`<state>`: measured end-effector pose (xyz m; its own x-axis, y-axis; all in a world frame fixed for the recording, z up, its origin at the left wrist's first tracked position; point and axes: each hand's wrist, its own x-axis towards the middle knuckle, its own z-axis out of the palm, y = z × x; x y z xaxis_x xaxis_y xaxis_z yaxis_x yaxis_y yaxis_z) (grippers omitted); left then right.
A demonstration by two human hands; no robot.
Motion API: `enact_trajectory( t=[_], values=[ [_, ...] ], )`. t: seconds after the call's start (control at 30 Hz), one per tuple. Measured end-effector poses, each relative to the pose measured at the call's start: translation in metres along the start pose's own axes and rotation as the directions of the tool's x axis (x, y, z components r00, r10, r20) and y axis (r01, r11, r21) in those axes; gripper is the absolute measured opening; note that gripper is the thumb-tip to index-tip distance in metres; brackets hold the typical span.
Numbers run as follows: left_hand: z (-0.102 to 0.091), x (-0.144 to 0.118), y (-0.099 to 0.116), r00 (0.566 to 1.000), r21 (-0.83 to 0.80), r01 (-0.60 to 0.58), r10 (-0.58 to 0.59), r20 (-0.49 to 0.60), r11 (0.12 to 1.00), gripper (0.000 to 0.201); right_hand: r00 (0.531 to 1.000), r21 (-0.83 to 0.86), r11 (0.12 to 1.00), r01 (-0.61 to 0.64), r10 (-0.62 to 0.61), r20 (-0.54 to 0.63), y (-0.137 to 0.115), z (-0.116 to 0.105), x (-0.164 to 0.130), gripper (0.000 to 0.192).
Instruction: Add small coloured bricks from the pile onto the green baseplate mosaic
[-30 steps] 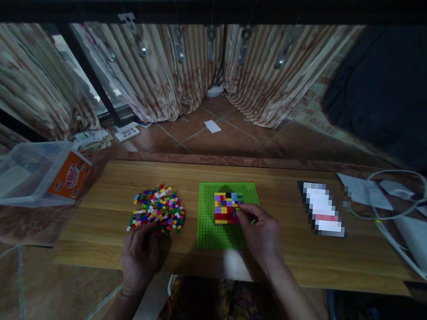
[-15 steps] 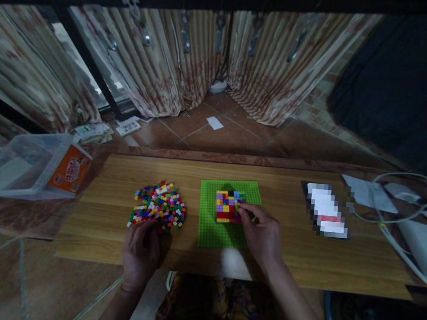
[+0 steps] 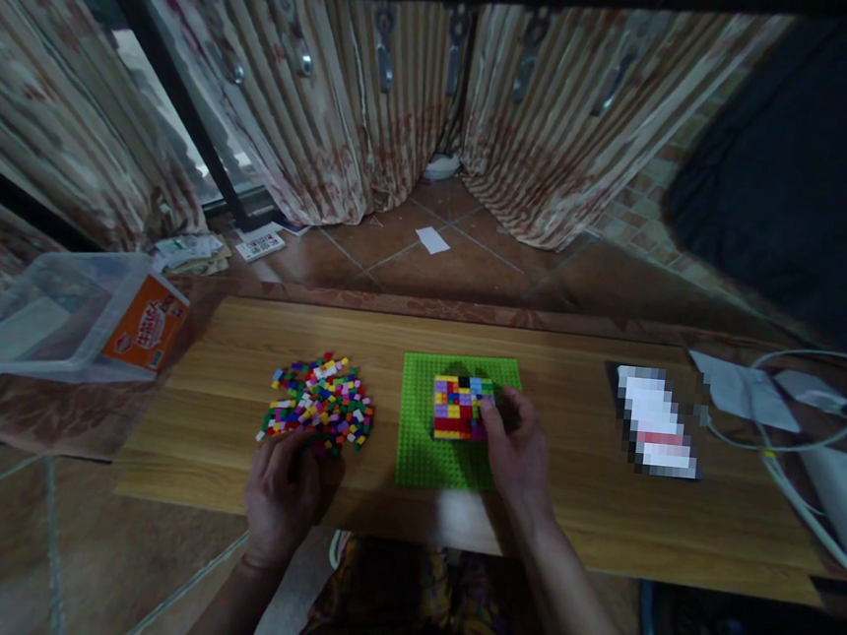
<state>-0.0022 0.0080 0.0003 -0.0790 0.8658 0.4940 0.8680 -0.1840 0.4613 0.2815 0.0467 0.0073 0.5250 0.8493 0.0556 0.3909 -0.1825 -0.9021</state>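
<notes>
- The small multicoloured block of plastic bricks sits on the square, studded green baseplate, on the wood-grain table.
- The right hand is nearer: the block lies just left of its grip, thumb over the right edge, fingers loosely bent; whether they pinch a brick, I cannot tell.
- That hand covers the block's right end, so its long axis is unclear.
- The left hand, fingers curled, meets the near edge of the loose multicoloured brick pile, left of the baseplate; its grip is hidden.

Brick block: three o'clock edge partly hidden by right hand. Device beyond, at three o'clock: pixelated, illegible.
</notes>
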Motion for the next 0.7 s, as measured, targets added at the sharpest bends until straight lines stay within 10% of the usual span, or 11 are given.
enact_trajectory(
  t=[0.7],
  values=[
    [0.0022, -0.0045, -0.0016, 0.998, -0.050, 0.066, -0.065, 0.016, 0.997, 0.019, 0.996, 0.049, 0.999, -0.023, 0.019, 0.084, 0.0020, 0.0059, -0.0018, 0.057]
  ],
)
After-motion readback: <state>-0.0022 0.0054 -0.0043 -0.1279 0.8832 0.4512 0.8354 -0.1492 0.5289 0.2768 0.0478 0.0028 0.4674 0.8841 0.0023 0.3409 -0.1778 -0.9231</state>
